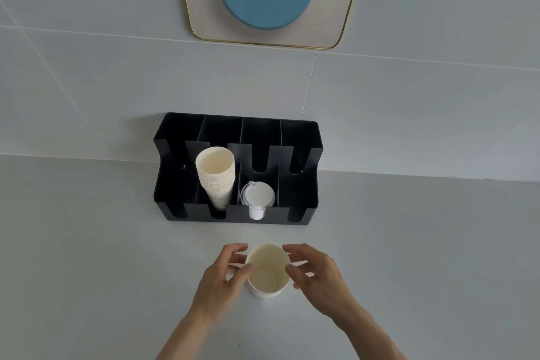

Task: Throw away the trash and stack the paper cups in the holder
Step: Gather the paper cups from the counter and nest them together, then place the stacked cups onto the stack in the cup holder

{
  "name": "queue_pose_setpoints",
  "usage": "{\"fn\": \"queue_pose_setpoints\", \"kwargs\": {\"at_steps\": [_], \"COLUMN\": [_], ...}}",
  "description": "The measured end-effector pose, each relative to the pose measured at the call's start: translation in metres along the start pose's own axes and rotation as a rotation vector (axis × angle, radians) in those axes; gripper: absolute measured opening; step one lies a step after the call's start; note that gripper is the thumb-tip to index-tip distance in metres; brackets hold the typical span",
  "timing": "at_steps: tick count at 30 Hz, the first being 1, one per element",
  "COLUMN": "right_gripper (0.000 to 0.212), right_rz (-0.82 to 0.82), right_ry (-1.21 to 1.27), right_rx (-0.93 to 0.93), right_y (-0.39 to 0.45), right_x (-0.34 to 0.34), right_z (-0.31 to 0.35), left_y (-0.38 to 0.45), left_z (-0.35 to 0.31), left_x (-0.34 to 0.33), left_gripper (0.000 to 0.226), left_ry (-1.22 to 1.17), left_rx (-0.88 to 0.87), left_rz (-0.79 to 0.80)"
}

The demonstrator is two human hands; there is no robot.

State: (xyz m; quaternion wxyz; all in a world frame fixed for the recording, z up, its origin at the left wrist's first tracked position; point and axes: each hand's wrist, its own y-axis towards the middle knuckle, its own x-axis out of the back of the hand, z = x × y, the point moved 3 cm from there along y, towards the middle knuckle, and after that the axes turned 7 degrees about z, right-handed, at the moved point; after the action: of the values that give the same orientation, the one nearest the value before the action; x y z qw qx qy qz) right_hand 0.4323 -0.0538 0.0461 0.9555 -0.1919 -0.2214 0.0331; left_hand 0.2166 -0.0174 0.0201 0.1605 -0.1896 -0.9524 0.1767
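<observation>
A paper cup is gripped upright on the counter between the left hand and right hand, near the holder

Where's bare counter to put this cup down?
Bare counter lies left and right of the hands, and between the cup and the holder. Crowded: the holder's two middle slots, with the cup stack and lids.

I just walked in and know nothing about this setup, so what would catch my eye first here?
Probably the black cup holder against the wall, with a tall stack of paper cups in its second slot from the left and white plastic lids in the next. Nearer the camera, the left hand and right hand flank a single paper cup on the counter.
</observation>
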Motion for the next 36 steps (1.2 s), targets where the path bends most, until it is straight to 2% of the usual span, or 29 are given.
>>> {"fn": "queue_pose_setpoints", "kwargs": {"at_steps": [4,8,16,23,26,30,34,36], "right_gripper": [0.031,0.03,0.029,0.023,0.021,0.025,0.025,0.026], "right_rz": [0.011,0.021,-0.006,-0.033,-0.043,-0.058,-0.076,-0.088], "right_ry": [0.112,0.149,0.145,0.123,0.083,0.033,-0.004,-0.007], "right_rx": [-0.063,-0.085,-0.082,0.006,0.04,0.066,0.097,0.122], "right_y": [0.001,0.0,0.006,0.023,0.032,0.047,0.062,0.068], "right_x": [-0.001,-0.001,0.002,0.012,0.015,0.018,0.022,0.024], "right_z": [0.002,0.004,0.024,0.073,0.095,0.121,0.147,0.16], "left_y": [-0.002,-0.004,0.002,0.015,0.021,0.029,0.037,0.041], "left_z": [0.003,0.002,-0.013,-0.053,-0.069,-0.089,-0.107,-0.117], "left_x": [-0.001,0.0,0.012,0.046,0.062,0.08,0.101,0.111], "left_gripper": [0.045,0.021,0.009,0.022,0.012,0.03,0.023,0.03], "left_ry": [-0.044,-0.097,-0.159,-0.196,-0.212,-0.228,-0.222,-0.21], "left_rx": [0.018,0.026,-0.01,-0.102,-0.129,-0.157,-0.194,-0.212], "left_rz": [-0.036,-0.061,-0.097,-0.131,-0.13,-0.137,-0.165,-0.168]}}
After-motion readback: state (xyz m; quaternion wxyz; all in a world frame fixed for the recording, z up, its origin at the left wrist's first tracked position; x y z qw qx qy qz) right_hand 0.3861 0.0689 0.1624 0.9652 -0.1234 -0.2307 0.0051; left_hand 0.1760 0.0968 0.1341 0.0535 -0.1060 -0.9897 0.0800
